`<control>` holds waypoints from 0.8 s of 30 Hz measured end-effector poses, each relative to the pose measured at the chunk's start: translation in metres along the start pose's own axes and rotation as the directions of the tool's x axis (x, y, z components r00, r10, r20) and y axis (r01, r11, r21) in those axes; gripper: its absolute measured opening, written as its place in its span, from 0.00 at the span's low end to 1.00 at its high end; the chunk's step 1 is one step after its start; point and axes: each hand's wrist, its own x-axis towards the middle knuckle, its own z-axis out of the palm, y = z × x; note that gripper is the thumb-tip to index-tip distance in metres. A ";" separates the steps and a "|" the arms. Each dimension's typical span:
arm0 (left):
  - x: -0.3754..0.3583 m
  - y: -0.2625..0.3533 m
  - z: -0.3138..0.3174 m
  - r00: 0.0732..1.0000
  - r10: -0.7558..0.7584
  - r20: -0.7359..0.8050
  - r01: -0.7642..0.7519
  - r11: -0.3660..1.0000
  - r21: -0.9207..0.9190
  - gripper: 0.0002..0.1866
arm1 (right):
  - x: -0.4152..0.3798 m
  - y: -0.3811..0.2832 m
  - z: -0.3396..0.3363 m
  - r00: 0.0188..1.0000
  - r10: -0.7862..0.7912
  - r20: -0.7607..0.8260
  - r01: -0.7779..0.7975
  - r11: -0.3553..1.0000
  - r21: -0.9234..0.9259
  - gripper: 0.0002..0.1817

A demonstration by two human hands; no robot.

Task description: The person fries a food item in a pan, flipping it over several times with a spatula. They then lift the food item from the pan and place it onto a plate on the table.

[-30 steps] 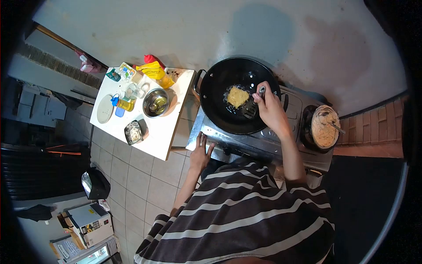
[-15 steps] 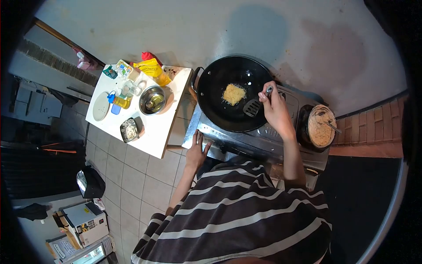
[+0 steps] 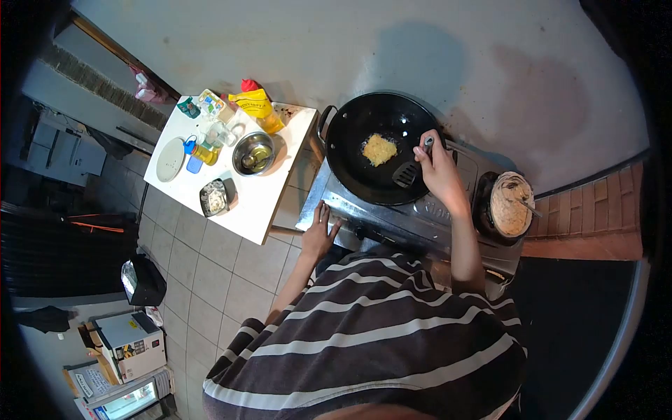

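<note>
A black wok (image 3: 364, 115) sits on the stove (image 3: 329, 192), and a golden, rough-edged piece of food (image 3: 380, 150) fries in its middle. My right hand (image 3: 441, 171) is closed round the handle of a slotted spatula (image 3: 405, 174). The spatula's black blade is inside the wok, just to the right of the food and apart from it. My left hand (image 3: 319, 232) rests on the stove's front left edge, fingers stretched out and holding nothing.
Right on the stove stands a pan heaped with a pale mixture (image 3: 511, 204) and a spoon. On the white table (image 3: 255, 210) at left are a metal bowl (image 3: 245, 166), a small dark bowl (image 3: 213, 198), an oil bottle (image 3: 204, 155), a plate (image 3: 170, 159) and a yellow pouch (image 3: 255, 105).
The view has shifted slightly, so the table and wok appear a little further right. The spatula, the food and both hands keep nearly the same places relative to each other.
</note>
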 end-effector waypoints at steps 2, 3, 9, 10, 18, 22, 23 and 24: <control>-0.011 -0.013 0.016 0.999 0.038 -0.030 -0.037 0.999 0.021 0.35 | -0.010 0.005 0.006 1.000 -0.010 -0.019 0.010 1.000 -0.007 0.08; 0.003 -0.018 0.020 0.994 0.083 -0.078 -0.080 0.996 0.041 0.35 | -0.002 0.006 0.005 0.998 -0.038 -0.045 0.037 0.999 -0.020 0.08; 0.000 0.003 -0.004 1.000 0.024 0.002 -0.024 1.000 0.014 0.35 | -0.009 -0.014 -0.009 0.999 -0.020 -0.028 0.022 0.998 0.059 0.07; 0.001 0.003 -0.006 1.000 0.024 0.000 -0.024 1.000 0.016 0.35 | -0.008 -0.014 -0.008 0.999 -0.022 -0.029 0.024 0.998 0.061 0.07; -0.010 0.006 -0.009 0.994 -0.061 0.093 0.062 0.998 -0.010 0.35 | -0.011 0.003 0.001 1.000 -0.004 -0.005 0.004 0.999 0.052 0.08; 0.002 0.010 -0.011 0.998 -0.024 0.052 0.024 1.000 -0.007 0.35 | -0.007 0.000 0.003 0.998 0.054 0.021 -0.056 0.994 0.093 0.06; 0.000 0.008 -0.010 0.999 -0.012 0.041 0.012 1.000 -0.007 0.36 | -0.007 -0.001 0.003 0.998 0.057 0.022 -0.059 0.994 0.095 0.06; -0.001 0.006 -0.009 0.999 -0.012 0.046 0.013 1.000 -0.005 0.36 | -0.007 -0.002 0.003 0.998 0.046 0.034 -0.049 0.995 0.087 0.06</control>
